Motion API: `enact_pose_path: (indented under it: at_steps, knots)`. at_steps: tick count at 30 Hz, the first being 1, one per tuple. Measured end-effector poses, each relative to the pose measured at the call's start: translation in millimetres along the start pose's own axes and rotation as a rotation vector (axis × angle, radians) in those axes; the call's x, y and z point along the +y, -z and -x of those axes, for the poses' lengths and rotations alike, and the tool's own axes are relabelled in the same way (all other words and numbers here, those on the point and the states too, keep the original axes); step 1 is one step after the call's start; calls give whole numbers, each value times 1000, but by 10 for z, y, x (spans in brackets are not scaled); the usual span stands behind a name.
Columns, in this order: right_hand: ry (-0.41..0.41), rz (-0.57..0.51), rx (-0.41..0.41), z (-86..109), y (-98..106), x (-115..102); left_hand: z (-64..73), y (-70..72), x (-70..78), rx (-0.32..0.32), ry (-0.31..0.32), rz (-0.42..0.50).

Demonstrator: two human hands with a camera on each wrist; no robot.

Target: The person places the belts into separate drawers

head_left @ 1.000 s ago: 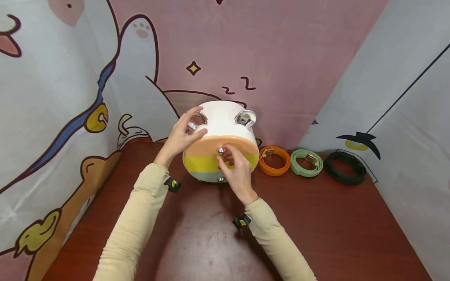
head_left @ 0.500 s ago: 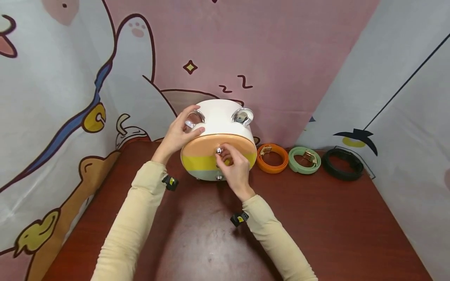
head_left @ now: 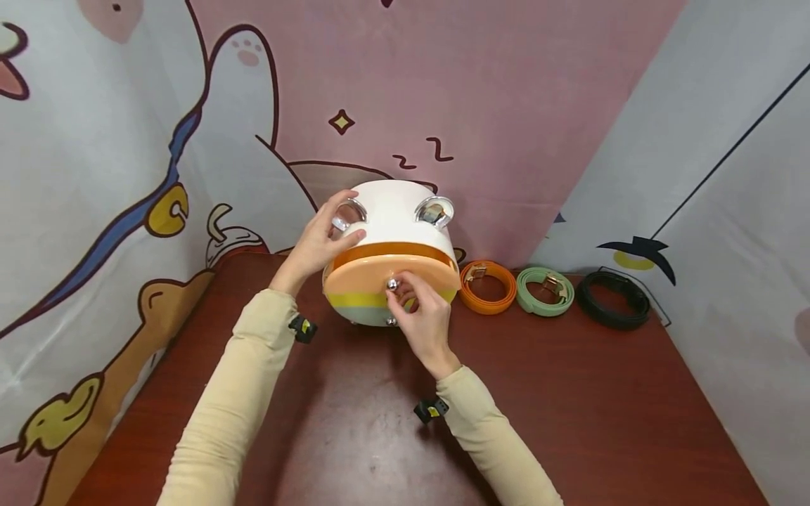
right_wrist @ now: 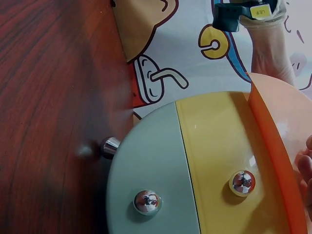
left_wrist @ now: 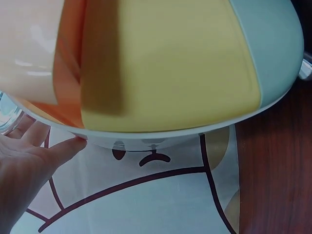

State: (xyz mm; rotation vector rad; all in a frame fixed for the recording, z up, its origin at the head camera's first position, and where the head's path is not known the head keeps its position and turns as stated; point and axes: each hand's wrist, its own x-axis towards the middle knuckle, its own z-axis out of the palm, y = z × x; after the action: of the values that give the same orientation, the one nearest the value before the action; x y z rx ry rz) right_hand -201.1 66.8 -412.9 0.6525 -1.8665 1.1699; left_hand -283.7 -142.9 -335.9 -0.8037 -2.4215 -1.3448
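A small rounded drawer cabinet (head_left: 392, 211) with a white casing stands at the back of the table. Its pale orange top drawer (head_left: 357, 276) is pulled partway out, with a gap above its front. My right hand (head_left: 427, 316) pinches that drawer's silver knob (head_left: 392, 284) between thumb and fingers. My left hand (head_left: 316, 242) rests spread on the casing's upper left, thumb and fingers on either side of a silver ring (head_left: 349, 213). Below, the yellow drawer (right_wrist: 209, 146) and green drawer (right_wrist: 146, 165) are closed, each with a silver knob.
Coiled belts lie in a row right of the cabinet: orange (head_left: 488, 288), light green (head_left: 545, 292) and black (head_left: 612, 299). A second silver ring (head_left: 434, 211) is on the casing's right. A cartoon-printed cloth (head_left: 506, 126) hangs behind the brown table (head_left: 569, 422).
The top drawer has come out toward me, opening a gap beneath the casing's edge. My right hand has drawn back slightly with the knob; the left hand stays on the casing.
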Motion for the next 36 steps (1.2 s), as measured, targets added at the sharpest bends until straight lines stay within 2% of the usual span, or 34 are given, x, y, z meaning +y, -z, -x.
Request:
enact_pose_path:
  at_steps: [9, 16, 24, 36]
  knots:
    - [4, -14, 9, 64, 20, -73, 19, -25, -33, 4, -16, 14]
    - [10, -17, 12, 136, 38, -124, 36, -22, -35, 2, -5, 10]
    - [25, -37, 13, 149, 77, -160, -19, 33, -16, -14, 18, -9]
    - [48, -71, 9, 260, 141, -217, 14, 35, -5, -44, 28, 30]
